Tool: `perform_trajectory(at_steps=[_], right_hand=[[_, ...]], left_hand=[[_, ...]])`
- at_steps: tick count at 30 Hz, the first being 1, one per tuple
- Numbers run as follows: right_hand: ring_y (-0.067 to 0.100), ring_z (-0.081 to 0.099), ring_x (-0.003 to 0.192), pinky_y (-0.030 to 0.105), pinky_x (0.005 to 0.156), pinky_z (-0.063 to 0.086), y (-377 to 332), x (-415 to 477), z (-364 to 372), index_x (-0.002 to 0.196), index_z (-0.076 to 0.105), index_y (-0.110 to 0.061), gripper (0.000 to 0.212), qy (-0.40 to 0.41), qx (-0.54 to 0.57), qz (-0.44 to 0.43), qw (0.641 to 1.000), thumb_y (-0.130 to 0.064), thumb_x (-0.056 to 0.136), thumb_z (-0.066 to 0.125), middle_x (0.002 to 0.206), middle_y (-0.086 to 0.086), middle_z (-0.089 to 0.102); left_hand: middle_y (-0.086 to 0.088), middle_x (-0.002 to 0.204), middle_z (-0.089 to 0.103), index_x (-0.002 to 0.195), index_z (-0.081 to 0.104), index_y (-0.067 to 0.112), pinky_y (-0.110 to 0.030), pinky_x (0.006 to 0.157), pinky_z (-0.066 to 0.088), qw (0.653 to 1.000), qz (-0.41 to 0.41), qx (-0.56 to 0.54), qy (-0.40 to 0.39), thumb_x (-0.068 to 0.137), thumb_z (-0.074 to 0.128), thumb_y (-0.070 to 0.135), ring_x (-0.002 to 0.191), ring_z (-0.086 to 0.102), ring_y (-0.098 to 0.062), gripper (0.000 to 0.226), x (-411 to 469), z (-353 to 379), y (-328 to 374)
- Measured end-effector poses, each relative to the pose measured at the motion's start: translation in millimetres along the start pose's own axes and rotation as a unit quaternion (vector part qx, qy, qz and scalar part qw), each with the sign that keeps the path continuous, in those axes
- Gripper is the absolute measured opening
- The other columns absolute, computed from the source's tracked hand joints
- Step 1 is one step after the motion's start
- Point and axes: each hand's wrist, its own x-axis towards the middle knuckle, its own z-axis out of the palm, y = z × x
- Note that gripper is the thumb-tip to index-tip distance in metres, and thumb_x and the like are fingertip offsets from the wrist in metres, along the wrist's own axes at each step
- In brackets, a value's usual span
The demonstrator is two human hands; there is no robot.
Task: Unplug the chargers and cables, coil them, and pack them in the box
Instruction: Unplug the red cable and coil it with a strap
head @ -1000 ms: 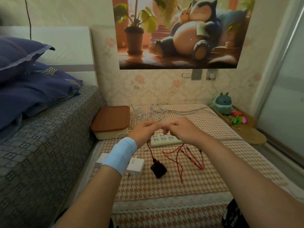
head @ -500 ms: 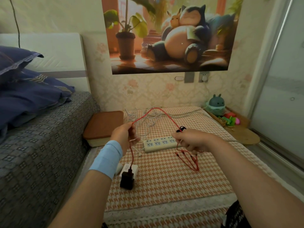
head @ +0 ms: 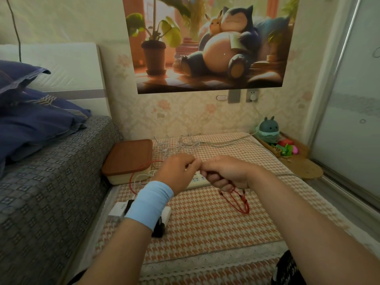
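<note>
Red cable (head: 243, 211), arched before, now bunches where left hand (head: 176, 173) and right hand (head: 226, 173) meet, fingers (head: 213, 178) gripping it.

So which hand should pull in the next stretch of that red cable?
Left, probably. The left hand pinches the red cable where its loose run trails off on that side, toward the black charger under that wrist. The right hand is full, gripping the gathered loops hanging below it.

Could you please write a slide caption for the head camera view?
Above the power strip, the left hand and right hand meet, both gripping the red cable, loops hanging below the right.
</note>
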Motion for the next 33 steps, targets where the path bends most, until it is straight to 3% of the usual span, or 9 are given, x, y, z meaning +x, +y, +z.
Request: perform_trajectory(at_steps=[3, 6, 12, 15, 17, 19, 23, 28, 33], right_hand=[[0.011, 0.025, 0.042, 0.023, 0.042, 0.026, 7.7, -4.5, -15.1, 0.076, 0.054, -0.016, 0.036, 0.039, 0.015, -0.025, 0.999, -0.039, 0.104, 0.051, 0.053, -0.003, 0.031], [0.013, 0.029, 0.044, 0.026, 0.046, 0.03, 17.4, -7.8, -30.4, 0.076, 0.055, -0.015, 0.039, 0.076, -0.025, -0.013, 0.997, -0.044, 0.102, 0.053, 0.053, -0.002, 0.034], [0.012, 0.035, 0.048, 0.023, 0.048, 0.033, 29.7, 3.5, -32.9, 0.08, 0.063, -0.014, 0.04, 0.117, -0.189, 0.07, 0.972, -0.043, 0.104, 0.051, 0.059, -0.002, 0.042], [0.013, 0.038, 0.052, 0.02, 0.049, 0.037, 23.3, 5.9, -25.4, 0.084, 0.066, -0.015, 0.04, 0.138, -0.291, 0.046, 0.946, -0.038, 0.107, 0.044, 0.068, 0.0, 0.047], [0.013, 0.034, 0.053, 0.025, 0.049, 0.033, 17.3, 7.4, -18.8, 0.086, 0.071, -0.018, 0.041, 0.141, -0.26, 0.019, 0.955, -0.04, 0.107, 0.044, 0.071, -0.001, 0.046], [0.012, 0.035, 0.054, 0.024, 0.049, 0.032, 10.1, 9.7, -9.2, 0.089, 0.074, -0.021, 0.041, 0.132, -0.243, -0.012, 0.961, -0.038, 0.108, 0.042, 0.074, -0.003, 0.047], [0.003, 0.039, 0.051, 0.021, 0.051, 0.031, 6.0, 21.4, 9.4, 0.091, 0.072, -0.013, 0.037, 0.111, -0.215, -0.082, 0.967, -0.031, 0.108, 0.044, 0.069, -0.005, 0.046], [0.003, 0.036, 0.037, 0.023, 0.047, 0.031, 16.7, 31.2, 3.1, 0.075, 0.071, -0.009, 0.046, 0.155, -0.181, -0.092, 0.967, -0.042, 0.103, 0.054, 0.044, -0.012, 0.046], [0.01, 0.034, 0.042, 0.025, 0.049, 0.031, 28.7, 23.3, -13.3, 0.07, 0.067, -0.014, 0.046, 0.175, -0.184, -0.036, 0.967, -0.051, 0.097, 0.061, 0.048, -0.007, 0.043]], left_hand=[[0.006, 0.052, 0.046, 0.062, 0.06, 0.015, -0.026, 0.054, 0.037, 0.985, -0.116, -0.104, 0.078, 0.091, 0.062, 0.042, 0.051, 0.039, -0.011, 0.04, 6.4, -14.1, -12.8], [0.004, 0.05, 0.033, 0.053, 0.043, 0.017, -0.031, 0.053, 0.033, 0.905, -0.222, -0.26, 0.253, 0.089, 0.064, 0.036, 0.053, 0.031, -0.015, 0.046, 8.2, -26.9, -32.5], [-0.003, 0.053, 0.029, 0.052, 0.033, 0.014, -0.029, 0.054, 0.026, 0.783, -0.294, -0.235, 0.496, 0.092, 0.054, 0.04, 0.052, 0.026, -0.015, 0.053, 2.5, -43.8, -62.5], [-0.016, 0.071, 0.05, 0.058, 0.054, 0.011, -0.036, 0.064, 0.045, 0.845, -0.314, -0.108, 0.42, 0.087, 0.05, 0.047, 0.065, 0.05, -0.028, 0.046, 0.6, -37.5, -80.1], [-0.024, 0.106, 0.057, 0.096, 0.071, 0.008, -0.047, 0.085, 0.048, 0.891, -0.324, 0.031, 0.317, 0.087, 0.057, 0.027, 0.1, 0.053, -0.04, 0.025, -0.8, -28.1, -77.4], [-0.021, 0.126, 0.055, 0.122, 0.064, 0.011, -0.05, 0.094, 0.043, 0.929, -0.241, 0.123, 0.253, 0.083, 0.058, 0.004, 0.115, 0.047, -0.043, 0.04, -0.3, -17.5, -67.1], [-0.003, 0.119, 0.065, 0.134, 0.057, 0.018, -0.026, 0.099, 0.041, 0.997, -0.052, -0.036, 0.034, 0.098, 0.046, 0.007, 0.108, 0.058, -0.018, 0.04, 1.8, 2.7, -24.3], [0.008, 0.057, 0.053, 0.076, 0.067, 0.021, -0.028, 0.059, 0.037, 0.989, -0.131, -0.047, -0.058, 0.1, 0.042, 0.043, 0.055, 0.049, -0.013, 0.041, 2.6, 14.8, -17.2], [0.003, 0.043, 0.037, 0.047, 0.043, 0.018, -0.025, 0.049, 0.03, 0.973, -0.217, -0.033, 0.073, 0.089, 0.06, 0.054, 0.045, 0.036, -0.017, 0.057, 5.5, -11.8, -41.0]])
